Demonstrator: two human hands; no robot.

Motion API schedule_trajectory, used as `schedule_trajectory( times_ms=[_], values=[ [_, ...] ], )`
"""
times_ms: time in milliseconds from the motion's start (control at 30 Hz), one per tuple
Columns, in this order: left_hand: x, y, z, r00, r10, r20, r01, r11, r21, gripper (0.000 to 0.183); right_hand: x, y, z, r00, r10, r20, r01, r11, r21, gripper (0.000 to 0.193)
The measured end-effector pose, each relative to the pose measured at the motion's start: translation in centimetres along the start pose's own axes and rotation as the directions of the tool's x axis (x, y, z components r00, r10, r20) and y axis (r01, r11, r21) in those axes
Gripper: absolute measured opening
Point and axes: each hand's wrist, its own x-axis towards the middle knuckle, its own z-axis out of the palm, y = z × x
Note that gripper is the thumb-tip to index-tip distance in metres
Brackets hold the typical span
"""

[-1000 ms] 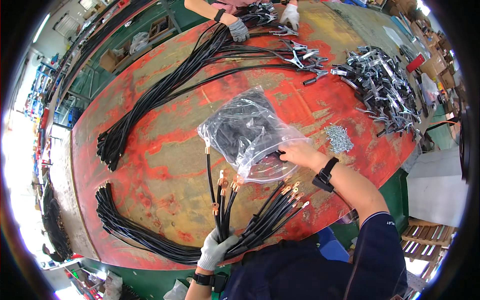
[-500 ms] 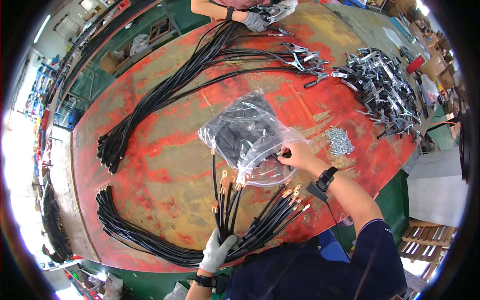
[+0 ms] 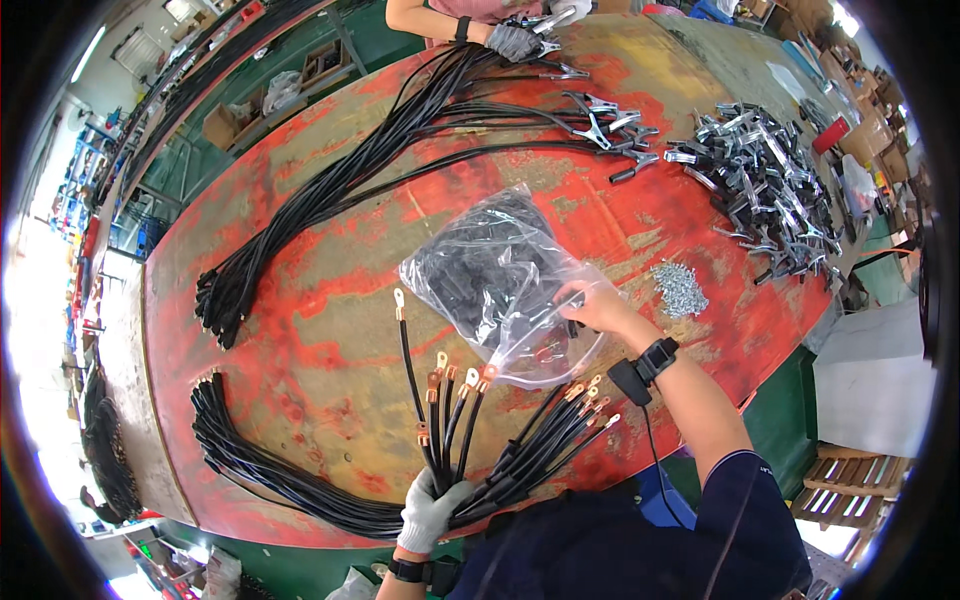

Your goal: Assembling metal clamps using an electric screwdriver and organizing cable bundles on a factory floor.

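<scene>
Surface: a big round red surface [image 3: 330,330], paint worn and scratched, filling the middle of the frame, with a green frame under its edge and workshop clutter past it at upper left.
Left hand: the left hand [image 3: 432,512], in a white glove, sits at the bottom centre and is clamped round a bunch of black cables [image 3: 455,440] right at the near edge.
Cables: they fan upward from that fist, copper lugs [image 3: 441,375] on their ends; one stands longer than the rest, its lug up near the bag's left side. A second spray of ends leans to the right, toward the wrist.
Right hand: the right hand [image 3: 597,305], bare, is right of centre with fingers curled into the mouth of a clear bag [image 3: 500,280]; what they pinch inside, I cannot tell. A black watch [image 3: 655,358] is on the wrist.
Bag: lying in the middle of the surface, crumpled, full of small black parts.
Screws: a small silver heap of screws [image 3: 680,287] just right of the bare hand.
Clamps: a large pile of metal clamps [image 3: 770,190] at upper right.
Long cables: a thick bundle [image 3: 330,190] runs from top centre down to the left; another bundle [image 3: 260,465] curves along the lower left edge.
Other person: a gloved hand [image 3: 512,40] at the top edge, on cables there.
</scene>
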Motion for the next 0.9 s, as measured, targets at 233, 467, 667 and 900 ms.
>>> schedule_trajectory(
  times_ms=[233, 467, 667, 900],
  values=[
    [-0.2, 0.2, -0.4, 0.996, -0.047, 0.072, 0.054, 0.994, -0.097, 0.024, 0.7, -1.8, -2.3, 0.999, -0.045, -0.013, 0.043, 0.993, -0.107, 0.031],
    [-0.7, 1.1, -0.2, 0.998, -0.069, 0.011, 0.069, 0.997, -0.039, 0.026, 1.3, 4.2, 2.3, 0.890, -0.452, 0.068, 0.384, 0.657, -0.649, 0.026],
    [-1.2, 0.3, -0.7, 0.999, -0.025, 0.025, 0.025, 1.000, -0.003, 0.028, -0.4, 1.4, 1.5, 0.929, -0.370, 0.000, 0.297, 0.746, -0.596, 0.021],
    [-2.4, 0.9, -0.1, 0.994, -0.029, 0.105, 0.033, 0.999, -0.031, 0.028, -13.0, -6.7, -0.2, 0.990, 0.142, 0.014, -0.116, 0.738, 0.665, 0.023]
  ],
)
